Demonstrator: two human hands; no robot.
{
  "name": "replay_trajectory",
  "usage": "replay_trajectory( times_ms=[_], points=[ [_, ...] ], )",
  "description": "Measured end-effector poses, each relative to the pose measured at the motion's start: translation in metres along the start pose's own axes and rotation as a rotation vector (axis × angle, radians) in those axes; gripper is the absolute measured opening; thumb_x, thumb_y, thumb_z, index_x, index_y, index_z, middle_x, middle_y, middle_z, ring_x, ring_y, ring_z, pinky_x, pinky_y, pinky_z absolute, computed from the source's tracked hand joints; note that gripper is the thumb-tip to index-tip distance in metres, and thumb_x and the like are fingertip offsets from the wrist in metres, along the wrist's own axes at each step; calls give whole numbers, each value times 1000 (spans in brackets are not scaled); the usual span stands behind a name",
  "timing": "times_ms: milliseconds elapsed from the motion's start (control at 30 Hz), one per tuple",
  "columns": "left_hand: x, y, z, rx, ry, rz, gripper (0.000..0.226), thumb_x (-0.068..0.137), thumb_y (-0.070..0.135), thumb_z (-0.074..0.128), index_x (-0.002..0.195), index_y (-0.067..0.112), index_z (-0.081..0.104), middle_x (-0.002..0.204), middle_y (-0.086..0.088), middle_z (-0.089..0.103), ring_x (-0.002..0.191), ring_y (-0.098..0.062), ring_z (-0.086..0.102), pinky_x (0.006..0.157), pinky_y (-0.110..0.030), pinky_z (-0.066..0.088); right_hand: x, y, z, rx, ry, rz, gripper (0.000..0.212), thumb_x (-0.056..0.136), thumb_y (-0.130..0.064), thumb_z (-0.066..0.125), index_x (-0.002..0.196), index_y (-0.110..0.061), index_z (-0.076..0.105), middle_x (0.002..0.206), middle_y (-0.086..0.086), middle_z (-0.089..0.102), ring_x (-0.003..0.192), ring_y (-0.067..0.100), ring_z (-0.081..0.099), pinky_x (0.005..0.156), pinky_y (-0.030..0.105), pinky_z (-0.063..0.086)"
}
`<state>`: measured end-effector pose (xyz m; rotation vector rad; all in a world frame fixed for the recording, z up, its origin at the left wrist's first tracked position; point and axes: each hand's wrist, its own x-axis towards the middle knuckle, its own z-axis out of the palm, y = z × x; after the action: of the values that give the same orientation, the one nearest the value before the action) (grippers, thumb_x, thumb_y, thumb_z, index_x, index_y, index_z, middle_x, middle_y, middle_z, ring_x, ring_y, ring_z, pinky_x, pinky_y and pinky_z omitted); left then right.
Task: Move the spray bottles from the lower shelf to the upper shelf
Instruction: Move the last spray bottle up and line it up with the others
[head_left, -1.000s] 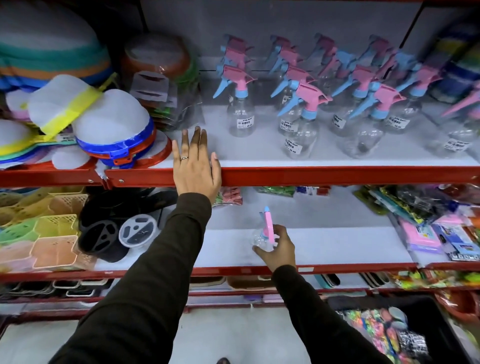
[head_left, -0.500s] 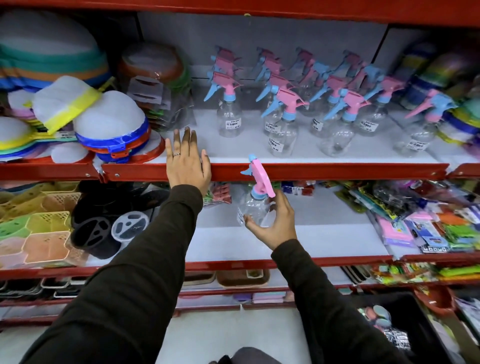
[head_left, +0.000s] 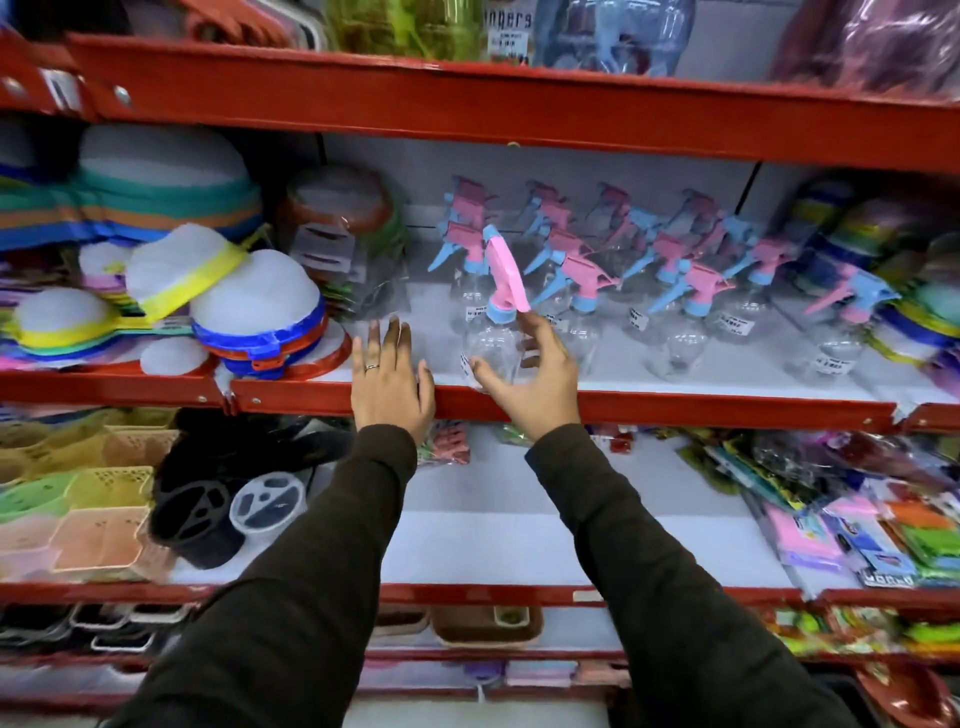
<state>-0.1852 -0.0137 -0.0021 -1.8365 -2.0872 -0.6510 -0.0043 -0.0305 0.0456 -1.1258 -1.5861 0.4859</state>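
A clear spray bottle (head_left: 491, 345) with a pink and blue trigger head stands at the front of the upper shelf (head_left: 727, 408), just left of the other bottles. My right hand (head_left: 540, 384) wraps loosely round it, thumb at its base and forefinger by its neck. My left hand (head_left: 389, 384) lies flat on the red shelf edge beside it, holding nothing. Several matching spray bottles (head_left: 675, 291) fill the upper shelf behind and to the right. No spray bottle shows on the white lower shelf (head_left: 493, 540) between my arms.
Stacked mesh covers with coloured rims (head_left: 249, 312) crowd the upper shelf's left. A red beam (head_left: 467, 98) caps the shelf above. On the lower shelf, pastel baskets (head_left: 78, 509) and black round holders (head_left: 197, 509) sit left, and packets (head_left: 857, 519) right.
My right hand has lifted the spray bottle from the lower shelf up to the front of the upper shelf. My left hand has stayed on the shelf edge. The camera has tilted upward.
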Motion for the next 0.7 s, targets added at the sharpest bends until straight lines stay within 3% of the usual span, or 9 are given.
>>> replay_trajectory(
  times_ms=[233,433,567,700],
  points=[
    [0,0,0,-12,6,-2,67,96,37,17,149,2,36,158,-14,36,151,-32,21,123,-45,4,31,14,25,-64,-64,113,66,70,-40,85,126,-16,60,121,0,68,109,14,62,97,35,53],
    [1,0,1,-14,8,0,66,96,36,19,148,2,39,157,-14,38,151,-32,22,124,-48,10,36,21,30,-110,-128,153,67,72,-42,81,129,-18,58,124,0,65,110,19,61,100,42,52],
    [0,0,2,-19,9,1,67,96,37,17,148,1,39,157,-14,38,151,-33,22,124,-48,11,36,16,33,-247,-104,129,85,62,-56,80,131,-17,50,130,11,55,127,29,50,108,46,45],
    [0,0,0,-9,-10,-5,69,95,40,13,151,4,35,159,-13,33,152,-31,18,124,-46,5,38,12,37,-269,-47,162,81,59,-56,85,121,-18,48,124,10,52,120,29,52,103,43,48]
  ],
)
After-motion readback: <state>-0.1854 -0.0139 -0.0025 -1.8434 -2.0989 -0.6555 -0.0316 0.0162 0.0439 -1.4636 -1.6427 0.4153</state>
